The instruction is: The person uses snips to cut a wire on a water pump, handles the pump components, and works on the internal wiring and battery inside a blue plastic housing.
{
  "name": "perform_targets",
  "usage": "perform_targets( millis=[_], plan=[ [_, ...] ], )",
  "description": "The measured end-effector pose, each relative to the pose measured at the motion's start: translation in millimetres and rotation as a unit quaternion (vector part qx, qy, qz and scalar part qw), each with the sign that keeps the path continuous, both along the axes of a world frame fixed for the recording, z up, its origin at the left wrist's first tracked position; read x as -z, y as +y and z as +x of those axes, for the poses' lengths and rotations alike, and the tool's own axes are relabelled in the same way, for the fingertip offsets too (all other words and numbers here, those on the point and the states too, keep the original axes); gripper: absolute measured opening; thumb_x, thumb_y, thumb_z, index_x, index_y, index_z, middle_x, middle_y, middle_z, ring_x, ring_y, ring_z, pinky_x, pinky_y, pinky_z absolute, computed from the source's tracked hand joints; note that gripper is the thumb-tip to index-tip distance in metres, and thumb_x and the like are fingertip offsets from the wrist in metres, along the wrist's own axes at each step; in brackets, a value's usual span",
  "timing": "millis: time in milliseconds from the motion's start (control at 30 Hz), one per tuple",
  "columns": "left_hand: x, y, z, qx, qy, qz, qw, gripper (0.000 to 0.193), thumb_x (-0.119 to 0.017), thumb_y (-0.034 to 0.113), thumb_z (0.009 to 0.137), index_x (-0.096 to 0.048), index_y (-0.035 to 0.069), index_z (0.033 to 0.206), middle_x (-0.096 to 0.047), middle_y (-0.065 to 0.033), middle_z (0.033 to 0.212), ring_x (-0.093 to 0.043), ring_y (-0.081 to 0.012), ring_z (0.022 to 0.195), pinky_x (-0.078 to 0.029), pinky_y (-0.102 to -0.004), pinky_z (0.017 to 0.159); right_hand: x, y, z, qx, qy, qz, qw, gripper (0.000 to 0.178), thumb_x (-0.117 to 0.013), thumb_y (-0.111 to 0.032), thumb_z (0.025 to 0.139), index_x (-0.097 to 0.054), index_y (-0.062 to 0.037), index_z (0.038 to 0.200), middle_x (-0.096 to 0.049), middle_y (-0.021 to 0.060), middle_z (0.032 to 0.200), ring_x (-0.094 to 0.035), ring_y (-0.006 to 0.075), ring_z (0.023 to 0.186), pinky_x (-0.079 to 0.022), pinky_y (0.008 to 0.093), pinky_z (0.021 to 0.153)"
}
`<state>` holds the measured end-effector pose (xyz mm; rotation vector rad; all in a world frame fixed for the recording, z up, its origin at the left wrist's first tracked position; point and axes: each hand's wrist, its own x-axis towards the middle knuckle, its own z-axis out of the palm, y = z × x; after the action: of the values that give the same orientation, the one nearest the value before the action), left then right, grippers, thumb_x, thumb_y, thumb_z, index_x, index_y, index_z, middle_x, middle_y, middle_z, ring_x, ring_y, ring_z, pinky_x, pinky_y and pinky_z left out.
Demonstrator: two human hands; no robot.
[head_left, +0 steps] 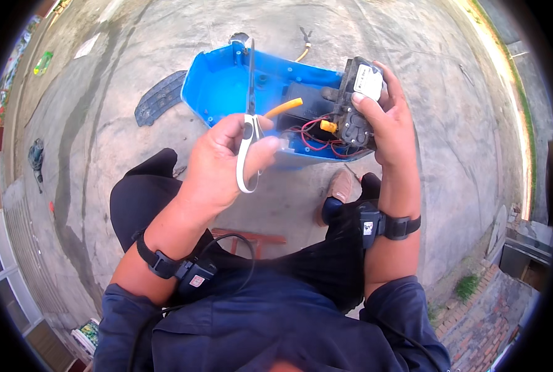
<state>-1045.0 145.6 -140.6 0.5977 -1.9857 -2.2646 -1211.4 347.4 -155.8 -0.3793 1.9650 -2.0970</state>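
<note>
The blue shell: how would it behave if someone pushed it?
The shell is probably stiff: its moulded walls hold their shape. Its end by the right hand may be heavier, since a black box sits there. The thin wires would likely flop, as they bend in loops.

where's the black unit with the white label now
In the head view, the black unit is right of centre, in the right hand, at the right end of the blue shell, with a yellow connector at its left.
</note>
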Motion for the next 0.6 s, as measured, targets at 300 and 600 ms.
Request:
perform_targets(
  millis=[300,600],
  plan=[
    [-25,-157,11,-0.177,-0.05,-0.376,0.908,0.054,-0.083,0.025,0.084,-0.06,-0.004,0.124,-0.071,-0.0086,0.086,-0.062,-0.0107,0.074,-0.047,-0.0255,0.065,3,12,-13,-0.022,-0.074,-0.07,0.995,0.067,-0.065,-0.008,0.085,-0.039,0.0015,0.146,-0.063,0.0177,0.12,-0.067,0.0227,0.103,-0.058,0.0353,0.086],
    [91,-278,142,-0.015,-0.441,-0.461,0.77,0.042,-0.083,0.022,0.076,-0.067,-0.003,0.106,-0.071,-0.0169,0.081,-0.069,-0.0243,0.068,-0.052,-0.0362,0.064,5,10,-10,-0.036,-0.082,-0.087,0.992,0.064,-0.058,-0.011,0.088,-0.037,0.0027,0.147,-0.062,0.0196,0.124,-0.069,0.0259,0.103,-0.061,0.038,0.083]
  ],
)
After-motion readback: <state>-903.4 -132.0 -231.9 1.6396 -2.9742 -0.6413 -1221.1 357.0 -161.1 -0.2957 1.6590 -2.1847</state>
